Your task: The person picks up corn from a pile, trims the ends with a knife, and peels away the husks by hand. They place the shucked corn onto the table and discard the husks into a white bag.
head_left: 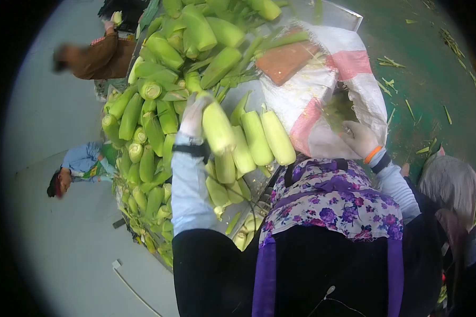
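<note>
My left hand (192, 117), in a white glove, is closed around a partly husked, pale green ear of corn (218, 127). Just right of that ear, several trimmed ears (256, 138) lie side by side on the metal table. My right hand (360, 139), gloved and with an orange band at the wrist, is over the mouth of a white and pink woven sack (357, 66). Its fingers look loosely apart, with no object clearly in them. Greenish, blurred husk bits (339, 110) show inside the sack opening.
A large heap of green corn ears (153, 119) covers the table's left and far side. A reddish-brown block (285, 62) rests on the sack. Two people (103, 57) work across the heap. Loose husk strips (391, 62) litter the green floor; a filled sack (455, 182) stands at right.
</note>
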Action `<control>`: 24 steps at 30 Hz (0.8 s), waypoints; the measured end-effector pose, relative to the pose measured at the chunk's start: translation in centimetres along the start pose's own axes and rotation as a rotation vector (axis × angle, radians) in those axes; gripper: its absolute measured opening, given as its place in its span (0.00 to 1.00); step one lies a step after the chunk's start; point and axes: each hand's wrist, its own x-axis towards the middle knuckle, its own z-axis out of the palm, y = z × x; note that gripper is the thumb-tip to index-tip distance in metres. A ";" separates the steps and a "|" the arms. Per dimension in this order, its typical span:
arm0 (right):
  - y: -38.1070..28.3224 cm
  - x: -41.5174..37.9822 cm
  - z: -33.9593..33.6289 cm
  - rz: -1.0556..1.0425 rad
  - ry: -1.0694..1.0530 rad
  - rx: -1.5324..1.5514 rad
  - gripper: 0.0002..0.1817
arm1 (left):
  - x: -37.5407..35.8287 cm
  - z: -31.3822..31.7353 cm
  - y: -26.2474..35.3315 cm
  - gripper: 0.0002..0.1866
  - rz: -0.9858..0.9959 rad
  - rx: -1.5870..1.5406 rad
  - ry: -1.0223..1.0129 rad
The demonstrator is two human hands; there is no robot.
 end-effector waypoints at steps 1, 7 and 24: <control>0.5 0.3 0.1 -0.016 -0.013 0.011 0.23 | -1.4 0.1 1.2 0.37 -0.475 -0.507 0.070; 2.0 1.9 0.5 -0.116 -0.052 0.040 0.22 | -7.8 6.4 0.5 0.55 -0.555 0.663 -0.124; -0.3 -4.9 0.0 0.179 0.194 0.002 0.21 | 24.6 2.3 -2.3 0.46 -0.239 0.452 0.573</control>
